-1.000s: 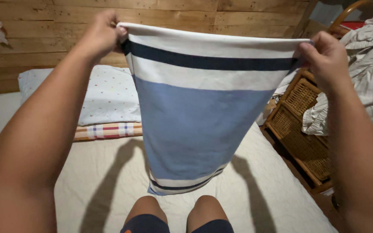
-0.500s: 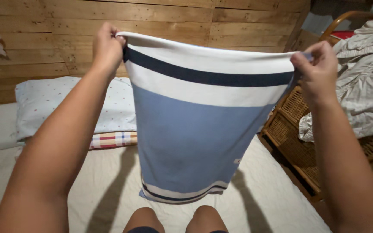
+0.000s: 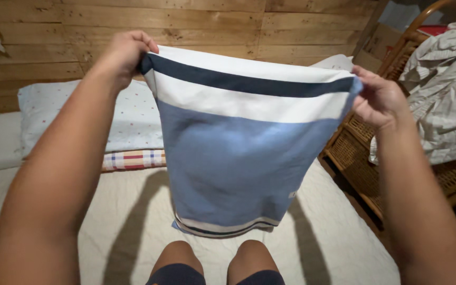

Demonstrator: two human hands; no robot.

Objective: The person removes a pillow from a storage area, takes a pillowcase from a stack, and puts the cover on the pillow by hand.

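Two hands hold a blue towel (image 3: 238,158) with white and navy stripes stretched above the cream mattress (image 3: 133,221), its lower hem hanging just over the knees. The left hand (image 3: 125,53) is closed tight on one top corner; the right hand (image 3: 378,97) pinches the other with looser fingers. That lighter pinch could slip, I judge, dropping the corner toward the wicker shelf (image 3: 360,158) beside the mattress.
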